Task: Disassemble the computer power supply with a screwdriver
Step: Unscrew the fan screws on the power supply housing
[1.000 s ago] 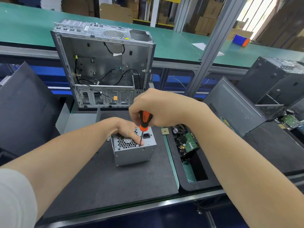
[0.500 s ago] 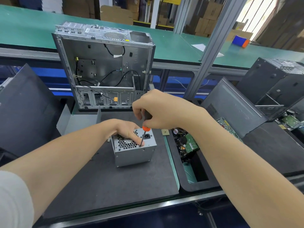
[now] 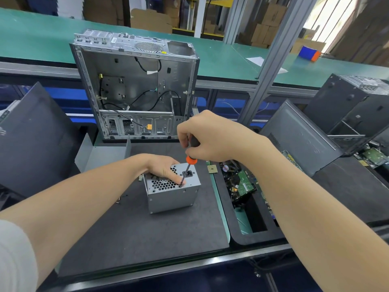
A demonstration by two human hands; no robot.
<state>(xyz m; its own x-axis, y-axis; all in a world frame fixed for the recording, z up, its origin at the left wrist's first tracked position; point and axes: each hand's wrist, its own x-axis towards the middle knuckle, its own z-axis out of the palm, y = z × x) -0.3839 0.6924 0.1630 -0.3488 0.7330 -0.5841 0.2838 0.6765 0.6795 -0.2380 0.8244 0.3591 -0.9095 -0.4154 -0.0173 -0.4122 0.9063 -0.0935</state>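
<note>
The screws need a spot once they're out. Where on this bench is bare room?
The black mat is bare in front of the power supply, down to the bench's near edge. Crowded: the tray at right, full of boards, and the strip behind the supply by the open case.

Both forearms extend forward: the left hand (image 3: pixel 163 167) lies palm-down with fingers extended, and the right hand (image 3: pixel 210 137) is positioned above it, fingers curled round the screwdriver (image 3: pixel 190 160) handle.

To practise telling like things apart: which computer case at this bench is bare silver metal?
The open chassis standing behind the power supply; the left case and right case are black.
</note>
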